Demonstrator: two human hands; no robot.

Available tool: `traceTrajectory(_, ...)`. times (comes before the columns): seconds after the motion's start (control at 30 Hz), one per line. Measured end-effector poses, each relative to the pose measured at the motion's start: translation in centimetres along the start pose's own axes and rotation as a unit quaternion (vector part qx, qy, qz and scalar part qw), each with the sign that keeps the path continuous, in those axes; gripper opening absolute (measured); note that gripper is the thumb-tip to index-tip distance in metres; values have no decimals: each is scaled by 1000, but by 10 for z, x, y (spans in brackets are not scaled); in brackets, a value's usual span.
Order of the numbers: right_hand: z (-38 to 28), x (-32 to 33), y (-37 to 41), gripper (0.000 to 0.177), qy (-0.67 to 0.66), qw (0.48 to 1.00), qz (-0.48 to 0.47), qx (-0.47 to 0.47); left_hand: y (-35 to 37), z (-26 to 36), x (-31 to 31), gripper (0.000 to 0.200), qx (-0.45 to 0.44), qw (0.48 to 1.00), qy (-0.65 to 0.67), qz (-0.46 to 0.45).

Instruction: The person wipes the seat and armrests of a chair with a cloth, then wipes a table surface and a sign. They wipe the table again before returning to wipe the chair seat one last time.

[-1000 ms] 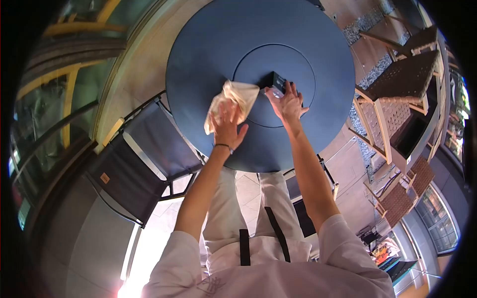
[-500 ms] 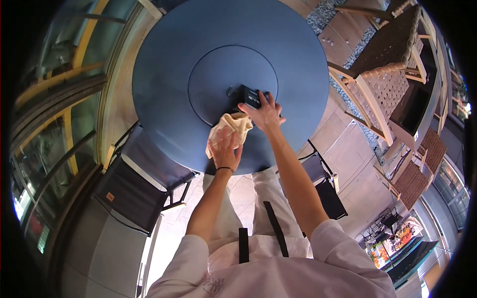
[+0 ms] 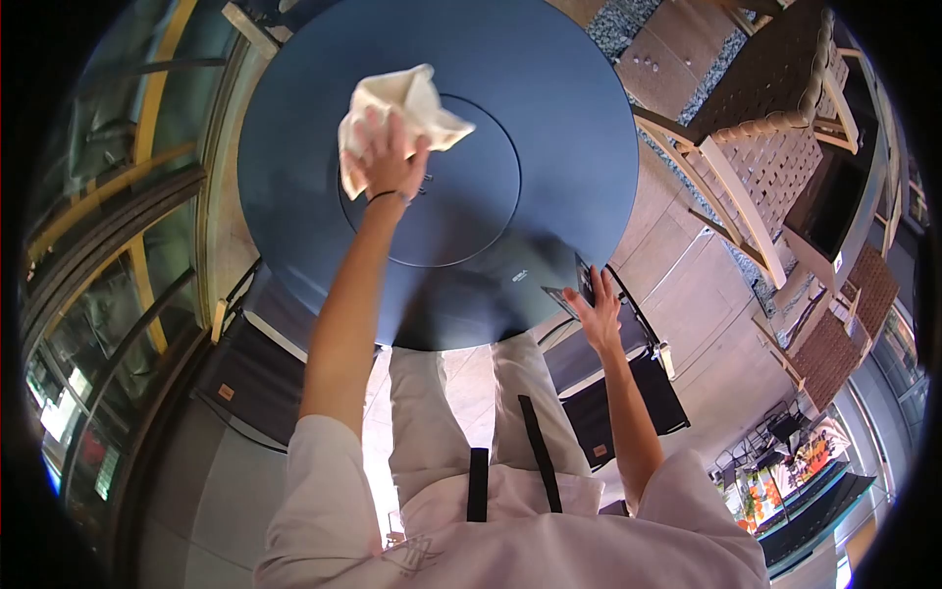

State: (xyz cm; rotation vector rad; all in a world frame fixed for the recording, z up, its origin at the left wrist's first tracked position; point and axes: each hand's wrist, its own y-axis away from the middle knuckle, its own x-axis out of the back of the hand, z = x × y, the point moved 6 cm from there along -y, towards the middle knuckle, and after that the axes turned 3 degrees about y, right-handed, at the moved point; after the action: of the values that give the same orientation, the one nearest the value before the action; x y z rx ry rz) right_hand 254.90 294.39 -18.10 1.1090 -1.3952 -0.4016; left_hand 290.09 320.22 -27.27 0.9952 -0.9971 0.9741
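Note:
A pale cream cloth [image 3: 405, 95] lies crumpled on the round dark table [image 3: 579, 128], across the left part of its circular centre disc. My left hand [image 3: 381, 157] rests flat on this cloth with the fingers spread, a thin dark band around the wrist. At the table's near right edge, my right hand [image 3: 601, 316] is closed around a black box [image 3: 586, 283], its thumb on the near side and fingers on the far side. The box is tilted, and the fingers hide part of it.
Dark sling chairs stand close on the left [image 3: 250, 378] and right [image 3: 643, 393] of my legs. A woven wooden chair [image 3: 746, 167] is farther right. Glass doors [image 3: 118, 226] with yellow frames run along the left. A small white mark [image 3: 520, 277] shows on the tabletop.
My left hand has slid the cloth forward and left across the table. My right hand has carried the black box from the centre disc back to the near right edge.

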Motion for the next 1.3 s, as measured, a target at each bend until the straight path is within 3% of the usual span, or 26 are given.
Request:
traceTrajectory(0.03,3,-3,2,101,-1,1000,-3,-6,-4,25,-2,73,-33,999,20,27)
traceTrajectory(0.17,4,-19,7,101,-33,999,-16,-24,41,123,-9,67,-180,982,48,-25)
traceTrajectory(0.3,-3,-14,15,100,-30,999,-31,-31,132,126,-25,65,-206,970,67,-115)
traceTrajectory(0.37,-4,-9,18,99,-29,999,-32,-32,180,96,-27,65,-176,969,48,-166)
traceTrajectory(0.43,-2,-6,19,99,-25,999,-30,-31,216,49,-22,64,-91,979,60,-174)
traceTrajectory(0.5,3,-4,18,99,-18,999,-27,-30,237,-6,-18,66,-9,989,-8,-145)
traceTrajectory(0.63,14,-10,15,99,-45,998,-35,-9,182,-77,-11,68,175,982,8,-71)
traceTrajectory(0.77,12,-17,16,98,-15,999,-48,-12,67,-46,-5,67,168,977,131,27)
traceTrajectory(0.87,10,-28,20,98,0,998,-63,-12,20,34,1,61,15,997,73,11)
traceTrajectory(0.97,13,-37,17,99,6,997,-78,-10,40,90,-3,55,-118,991,66,-7)
traceTrajectory(1.07,-6,-32,30,99,19,995,-96,-25,110,95,-12,59,-173,976,76,-109)
traceTrajectory(1.2,-24,-24,41,100,52,991,-121,-13,199,36,-8,65,-116,973,53,-193)
traceTrajectory(1.3,-24,-23,43,102,65,990,-122,-7,226,-41,-14,67,30,986,-38,-160)
